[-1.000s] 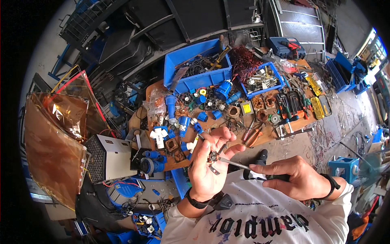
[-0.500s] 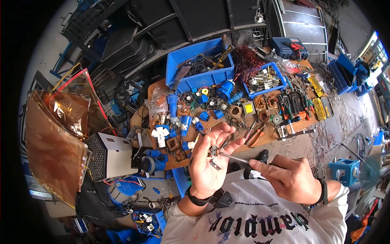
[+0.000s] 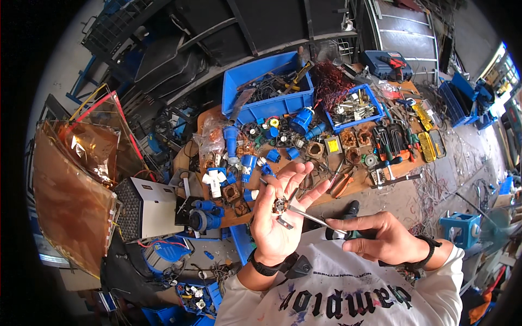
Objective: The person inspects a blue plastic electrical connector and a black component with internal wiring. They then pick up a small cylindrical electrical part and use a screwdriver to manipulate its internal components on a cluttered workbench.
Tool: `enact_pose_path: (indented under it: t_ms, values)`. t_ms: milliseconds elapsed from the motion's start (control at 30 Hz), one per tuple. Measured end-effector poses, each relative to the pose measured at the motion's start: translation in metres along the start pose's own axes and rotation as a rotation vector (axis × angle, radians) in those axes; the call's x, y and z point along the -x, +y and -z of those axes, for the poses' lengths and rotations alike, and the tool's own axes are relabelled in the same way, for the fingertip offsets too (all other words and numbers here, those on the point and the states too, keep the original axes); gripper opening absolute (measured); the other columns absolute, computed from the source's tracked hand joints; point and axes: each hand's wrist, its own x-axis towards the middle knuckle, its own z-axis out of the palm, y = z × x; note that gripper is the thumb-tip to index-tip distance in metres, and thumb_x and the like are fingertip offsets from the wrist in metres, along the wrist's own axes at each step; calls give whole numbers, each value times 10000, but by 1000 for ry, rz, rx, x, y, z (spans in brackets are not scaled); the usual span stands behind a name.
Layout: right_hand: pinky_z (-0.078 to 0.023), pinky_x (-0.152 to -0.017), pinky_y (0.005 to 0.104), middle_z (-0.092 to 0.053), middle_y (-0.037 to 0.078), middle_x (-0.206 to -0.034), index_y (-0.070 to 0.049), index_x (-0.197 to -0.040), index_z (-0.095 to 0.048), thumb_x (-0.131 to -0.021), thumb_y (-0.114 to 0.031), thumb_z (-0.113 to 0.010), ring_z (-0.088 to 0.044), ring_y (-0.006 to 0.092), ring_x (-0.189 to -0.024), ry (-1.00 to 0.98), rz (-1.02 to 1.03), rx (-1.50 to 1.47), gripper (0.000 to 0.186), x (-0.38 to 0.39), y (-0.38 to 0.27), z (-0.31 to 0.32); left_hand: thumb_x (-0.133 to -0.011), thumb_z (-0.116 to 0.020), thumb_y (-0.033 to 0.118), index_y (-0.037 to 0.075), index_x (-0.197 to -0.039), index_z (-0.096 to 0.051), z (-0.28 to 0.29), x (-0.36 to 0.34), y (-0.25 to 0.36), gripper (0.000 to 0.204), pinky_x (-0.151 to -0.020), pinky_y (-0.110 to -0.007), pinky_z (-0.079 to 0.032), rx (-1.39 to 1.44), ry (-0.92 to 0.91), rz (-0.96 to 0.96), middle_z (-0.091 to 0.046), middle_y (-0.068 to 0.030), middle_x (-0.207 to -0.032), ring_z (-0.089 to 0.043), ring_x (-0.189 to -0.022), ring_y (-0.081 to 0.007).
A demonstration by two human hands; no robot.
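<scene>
Before you: wooden workbench (image 3: 360,182) | beyond it: black panels (image 3: 280,27) | your right: blue stool (image 3: 461,228), bright window (image 3: 498,69) | around you: grey, wire-strewn floor (image 3: 392,202)

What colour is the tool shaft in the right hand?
The tool shaft is silver-grey; the head view shows it.

Screwdriver (image 3: 311,217) handle mostly hidden inside right hand (image 3: 383,238); whether tip touches small round part (image 3: 280,206) in left hand (image 3: 276,233), too small to tell. White T-shirt (image 3: 337,258) and blue bin (image 3: 164,317) cut off by lower edge.
</scene>
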Motion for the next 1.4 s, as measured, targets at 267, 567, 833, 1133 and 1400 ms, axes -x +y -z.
enact_pose_path:
  t_ms: [267,567,833,1133,1400]
  values:
    - [-486,-493,273,-630,-10,-734,-156,-1340,-579,-880,-75,-671,-566,99,-524,88,253,259,477,-9,15,-3,-1014,-405,268,100,-950,-541,3,-2,2,225,-1079,-633,-337,48,5,-29,-524,-118,-1322,-397,-1349,-286]
    - [-503,-511,354,-587,66,-708,-186,-1313,-605,-806,-43,-694,-591,225,-548,258,462,854,534,1,-1,-2,-1016,-392,284,96,-942,-538,-3,-4,5,250,-1063,-606,-372,-3,11,21,-540,-111,-1270,-433,-1304,-288]
    - [-526,-687,366,-670,142,-846,-121,-1308,-603,-853,-23,-669,-643,294,-701,129,363,436,470,3,5,-2,-1017,-372,316,123,-939,-504,2,-4,3,246,-1020,-650,-387,-57,-97,59,-486,-113,-1315,-427,-1291,-274]
    - [-432,-491,240,-596,-15,-693,-116,-1358,-554,-921,-108,-662,-497,44,-549,-76,-148,-216,450,1,2,8,-1012,-380,307,129,-908,-493,3,-3,1,236,-1012,-667,-385,-45,-85,50,-462,-110,-1326,-427,-1288,-274]
    - [-429,-455,262,-566,21,-661,-203,-1343,-581,-865,-77,-693,-500,122,-483,132,355,305,507,-11,23,7,-1012,-392,301,127,-909,-504,-3,-1,1,231,-1028,-641,-387,-47,-20,40,-502,-102,-1294,-423,-1307,-268]
